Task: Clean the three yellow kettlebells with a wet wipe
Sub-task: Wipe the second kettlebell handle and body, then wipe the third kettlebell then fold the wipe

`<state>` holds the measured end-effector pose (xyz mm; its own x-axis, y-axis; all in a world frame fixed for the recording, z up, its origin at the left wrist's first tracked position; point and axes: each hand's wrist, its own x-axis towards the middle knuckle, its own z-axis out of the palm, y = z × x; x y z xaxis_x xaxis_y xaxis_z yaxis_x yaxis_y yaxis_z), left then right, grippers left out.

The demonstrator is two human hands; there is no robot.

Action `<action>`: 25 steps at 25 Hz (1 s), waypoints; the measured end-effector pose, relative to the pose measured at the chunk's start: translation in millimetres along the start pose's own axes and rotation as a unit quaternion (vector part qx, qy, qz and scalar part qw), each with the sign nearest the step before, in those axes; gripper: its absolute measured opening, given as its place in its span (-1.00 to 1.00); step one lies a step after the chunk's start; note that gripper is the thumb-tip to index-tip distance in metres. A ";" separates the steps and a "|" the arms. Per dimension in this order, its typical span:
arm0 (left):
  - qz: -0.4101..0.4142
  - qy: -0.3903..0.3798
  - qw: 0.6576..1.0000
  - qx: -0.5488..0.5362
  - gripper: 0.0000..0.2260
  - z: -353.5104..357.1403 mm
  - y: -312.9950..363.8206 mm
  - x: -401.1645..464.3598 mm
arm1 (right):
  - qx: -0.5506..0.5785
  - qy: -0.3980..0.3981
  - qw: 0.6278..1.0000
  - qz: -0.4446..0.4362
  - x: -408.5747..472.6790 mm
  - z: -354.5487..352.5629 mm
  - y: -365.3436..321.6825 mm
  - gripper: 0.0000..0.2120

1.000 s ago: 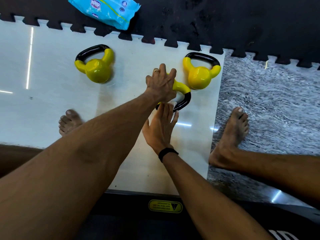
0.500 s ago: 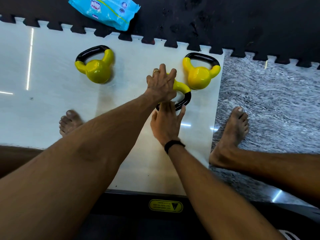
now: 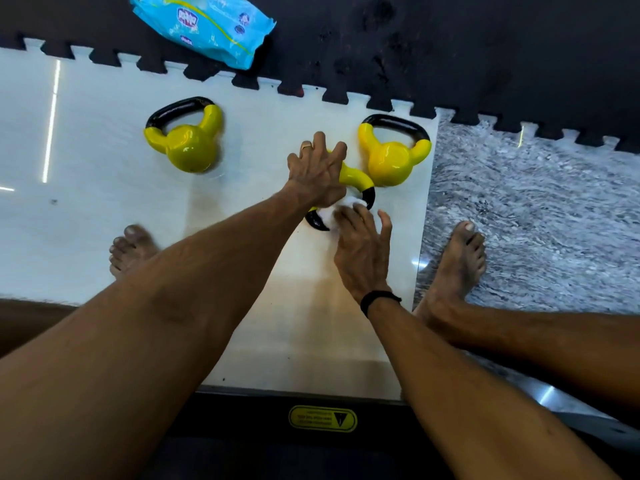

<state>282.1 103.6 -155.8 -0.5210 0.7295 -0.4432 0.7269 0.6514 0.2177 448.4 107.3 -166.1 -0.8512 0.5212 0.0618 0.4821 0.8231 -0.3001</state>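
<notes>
I see my left hand spread over the body of the middle kettlebell, the fingers fairly straight and pressing down on it, so this grip is released and flat and only steadies the thing; a ring shows on one finger. The middle kettlebell lies on its side on the white floor tile, its black handle turned toward me, and most of its yellow body is hidden under the left hand; only one yellow shoulder and part of the handle are visible. My right hand comes from below, and its fingers press the white wet wipe on the black handle; whether these fingers curl around the wipe or only push it, I cannot tell, because the wipe and fingertips are blurred. So the wipe sits just between both hands, touching the handle.

The right kettlebell lies just beside the middle one, handle away from me; the left kettlebell lies well apart on the same tile. A blue wipes pack rests on the dark foam mat beyond them; my two bare feet are at both sides.
</notes>
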 end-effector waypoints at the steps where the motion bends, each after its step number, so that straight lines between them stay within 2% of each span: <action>1: 0.003 -0.002 1.000 0.004 -0.50 -0.3 -0.9 -0.5 | 0.019 0.025 0.999 -0.003 2.3 -1.4 4.9 -0.71; 4: -0.004 0.000 1.000 0.015 -0.51 -3.6 -1.3 -0.8 | 0.070 0.072 0.995 0.014 26.7 -7.2 27.0 -0.84; 7: -0.022 0.004 1.000 0.000 -0.49 -8.2 -3.2 -1.8 | 0.085 0.096 0.992 0.016 35.9 -10.1 33.6 -0.88; 9: -0.038 0.011 0.999 0.003 -0.46 -8.7 -9.8 -5.4 | 0.118 0.106 0.985 0.070 41.8 -11.5 27.3 -0.90; 12: -0.095 0.047 0.993 0.049 -0.44 -13.4 -34.6 -11.2 | 0.134 0.131 0.969 0.158 64.8 -17.6 22.0 -0.91; 15: -0.176 0.076 0.979 0.077 -0.37 -26.0 -81.6 -14.9 | 0.128 0.175 0.961 0.172 87.4 -26.7 27.4 -0.94; 18: -0.220 0.100 0.969 0.042 -0.33 -30.3 -115.7 -22.1 | 0.108 0.112 0.972 0.177 99.2 -19.1 33.6 -0.94; 21: -0.211 0.163 0.964 0.012 -0.42 -26.5 -94.2 -24.0 | 0.086 0.031 0.980 0.177 103.6 -10.1 33.7 -0.89; 25: -0.175 0.213 0.961 -0.010 -0.58 -14.5 -44.1 -27.8 | 0.059 0.034 0.984 0.165 104.3 -13.8 19.5 -0.91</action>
<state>258.0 57.7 -140.5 -0.8710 0.4816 -0.0976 0.4671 0.8731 0.1396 371.9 180.8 -152.4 -0.6351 0.7724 0.0052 0.6987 0.5773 -0.4225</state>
